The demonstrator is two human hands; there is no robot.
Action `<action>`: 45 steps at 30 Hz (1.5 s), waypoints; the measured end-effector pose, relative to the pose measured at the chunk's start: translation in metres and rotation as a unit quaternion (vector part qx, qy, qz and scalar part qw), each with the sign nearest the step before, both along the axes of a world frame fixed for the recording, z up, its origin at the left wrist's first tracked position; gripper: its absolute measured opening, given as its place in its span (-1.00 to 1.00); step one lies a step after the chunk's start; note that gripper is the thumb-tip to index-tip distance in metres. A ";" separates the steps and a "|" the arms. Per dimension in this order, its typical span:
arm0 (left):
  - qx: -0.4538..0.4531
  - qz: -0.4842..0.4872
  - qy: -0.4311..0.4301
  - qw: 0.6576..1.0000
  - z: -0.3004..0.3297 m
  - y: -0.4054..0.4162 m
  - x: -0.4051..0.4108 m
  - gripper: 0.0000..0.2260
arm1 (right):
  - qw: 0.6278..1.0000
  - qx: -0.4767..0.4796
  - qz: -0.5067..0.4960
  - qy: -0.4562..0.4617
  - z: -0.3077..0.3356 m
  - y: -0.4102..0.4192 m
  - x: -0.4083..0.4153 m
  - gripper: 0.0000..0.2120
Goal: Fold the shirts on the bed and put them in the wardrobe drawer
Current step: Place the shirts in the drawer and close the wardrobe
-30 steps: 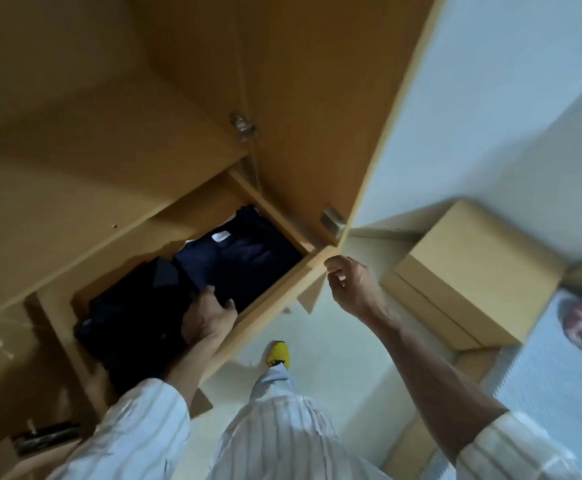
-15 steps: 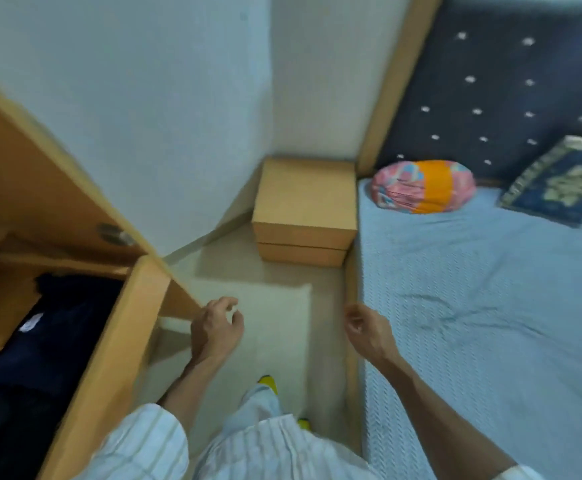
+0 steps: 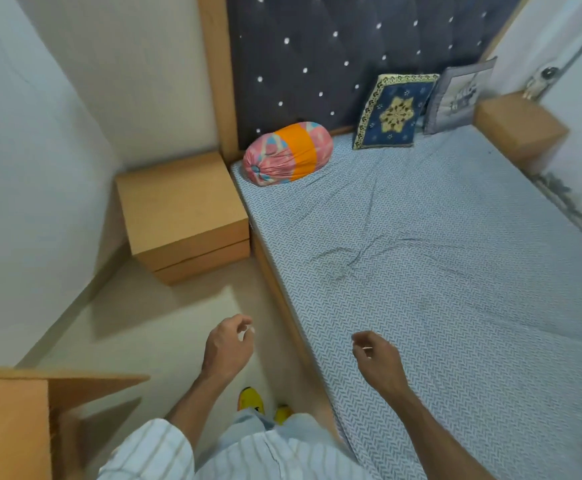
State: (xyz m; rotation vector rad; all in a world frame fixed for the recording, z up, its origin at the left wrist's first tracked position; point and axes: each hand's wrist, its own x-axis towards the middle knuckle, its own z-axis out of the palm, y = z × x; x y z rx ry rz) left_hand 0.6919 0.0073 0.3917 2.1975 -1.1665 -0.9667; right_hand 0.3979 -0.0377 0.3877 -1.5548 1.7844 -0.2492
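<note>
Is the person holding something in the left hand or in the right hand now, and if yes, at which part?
Nothing is held. The left hand hangs over the floor and the right hand over the edge of the bed, both with loosely curled, empty fingers.

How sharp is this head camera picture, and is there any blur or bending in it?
Head view: the bed sheet and bolster are fairly sharp; the wooden edge at lower left is smeared; both hands, left and right, are slightly soft; wide-angle bending tilts the walls; soft shadows lie beside the nightstand.
</note>
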 end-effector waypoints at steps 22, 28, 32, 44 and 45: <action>0.011 0.593 -0.040 0.804 0.022 0.220 0.078 -0.78 | 0.725 0.000 0.685 -0.063 0.023 0.022 0.374 -0.77; 0.046 0.712 -0.146 0.685 0.037 0.307 0.067 -0.78 | 0.562 -0.020 0.823 -0.085 0.042 0.120 0.453 -0.78; 0.095 0.721 -0.160 0.667 0.035 0.357 0.060 -0.77 | 0.481 -0.022 0.868 -0.119 0.050 0.197 0.482 -0.76; 0.174 0.674 -0.018 0.718 0.043 0.458 0.045 -0.62 | 0.080 -0.138 0.987 0.016 0.022 0.399 0.504 -0.31; 0.165 0.675 -0.004 0.719 0.045 0.462 0.045 -0.65 | 0.066 -0.142 0.987 0.043 0.019 0.405 0.503 -0.29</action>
